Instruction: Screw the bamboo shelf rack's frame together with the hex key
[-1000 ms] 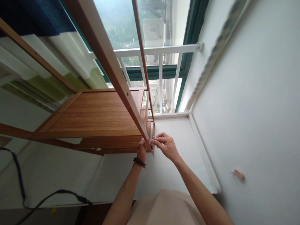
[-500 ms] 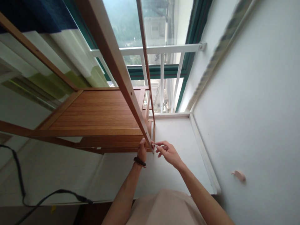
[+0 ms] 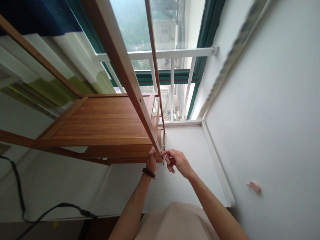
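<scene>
A brown wooden shelf unit (image 3: 100,123) stands on the white floor by the window, with slanted upright posts (image 3: 130,80). My left hand (image 3: 151,161), with a dark band at the wrist, grips the foot of the near post. My right hand (image 3: 176,160) is just to its right. Its thumb and forefinger are pinched at the post's lower end, the other fingers curled. What the pinch holds is too small to make out.
A white railing (image 3: 172,53) and green window frame lie ahead. A white wall (image 3: 270,116) with a small pink hook (image 3: 254,186) is on the right. A black cable (image 3: 50,210) runs across the floor at lower left. A striped curtain (image 3: 75,66) hangs behind the shelf.
My right hand drew back slightly from the post, then pinched in again with its fingers curled tighter. My left hand kept its hold.
</scene>
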{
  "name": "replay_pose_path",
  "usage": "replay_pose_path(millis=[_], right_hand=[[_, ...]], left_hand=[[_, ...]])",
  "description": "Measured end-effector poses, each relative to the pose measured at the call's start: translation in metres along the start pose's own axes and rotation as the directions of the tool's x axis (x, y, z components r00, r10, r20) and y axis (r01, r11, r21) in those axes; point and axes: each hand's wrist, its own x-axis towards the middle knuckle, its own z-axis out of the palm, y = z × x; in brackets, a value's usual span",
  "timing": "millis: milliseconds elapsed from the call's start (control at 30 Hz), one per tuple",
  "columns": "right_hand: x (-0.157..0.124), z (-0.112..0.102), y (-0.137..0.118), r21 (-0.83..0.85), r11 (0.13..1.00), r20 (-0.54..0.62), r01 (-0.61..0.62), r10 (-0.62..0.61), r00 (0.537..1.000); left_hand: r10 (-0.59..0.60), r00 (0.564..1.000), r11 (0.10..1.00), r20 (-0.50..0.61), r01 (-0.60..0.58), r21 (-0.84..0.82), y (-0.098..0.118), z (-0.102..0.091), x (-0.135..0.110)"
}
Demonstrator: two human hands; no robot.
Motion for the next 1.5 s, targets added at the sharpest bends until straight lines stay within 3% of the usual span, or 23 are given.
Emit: replay_pose_path(millis=[100, 200, 333, 433, 600, 767, 900, 1067, 1233, 1367, 1500], right_hand=[[0.012, -0.003, 0.004, 0.003, 1.000, -0.073, 0.016, -0.016, 0.997], [0.017, -0.008, 0.015, -0.152, 0.988, -0.131, -0.010, -0.010, 0.991], [0.000, -0.014, 0.026, -0.444, 0.895, -0.160, -0.050, -0.024, 0.987], [-0.018, -0.012, 0.024, -0.552, 0.834, -0.100, -0.011, -0.053, 0.994], [-0.024, -0.001, 0.005, -0.461, 0.887, 0.056, 0.026, 0.000, 0.998], [-0.001, -0.001, 0.002, -0.368, 0.925, -0.065, 0.089, -0.121, 0.990], [0.005, -0.009, 0.014, -0.495, 0.868, -0.117, 0.036, -0.107, 0.987], [-0.018, -0.016, 0.021, -0.648, 0.761, -0.109, -0.035, -0.048, 0.993], [-0.027, -0.009, 0.013, -0.462, 0.886, 0.052, -0.024, 0.054, 0.997], [-0.012, -0.006, 0.010, -0.364, 0.931, -0.049, 0.027, -0.048, 0.998], [-0.005, -0.010, 0.014, -0.520, 0.854, -0.121, -0.027, -0.042, 0.992]], left_hand=[[0.056, 0.998, 0.998, 0.034, -0.057, 0.007, 0.000, 0.000, 0.000], [0.076, 0.996, 0.997, 0.041, -0.076, 0.004, 0.000, 0.001, 0.000], [0.114, 0.991, 0.993, 0.075, -0.116, 0.022, -0.001, 0.000, 0.000], [0.105, 0.988, 0.993, 0.111, -0.110, 0.044, -0.001, 0.000, 0.000], [0.096, 0.994, 0.994, 0.061, -0.099, 0.043, 0.000, 0.002, -0.001], [0.100, 0.995, 0.994, 0.019, -0.101, 0.040, 0.000, 0.002, -0.001], [0.124, 0.992, 0.992, 0.037, -0.125, 0.033, 0.000, 0.001, 0.000], [0.101, 0.991, 0.993, 0.092, -0.105, 0.044, -0.002, 0.000, 0.000], [0.116, 0.990, 0.992, 0.082, -0.120, 0.044, -0.002, 0.000, 0.000], [0.115, 0.992, 0.992, 0.055, -0.117, 0.042, -0.001, 0.000, 0.000], [0.125, 0.990, 0.991, 0.065, -0.128, 0.045, 0.001, 0.001, -0.001]])
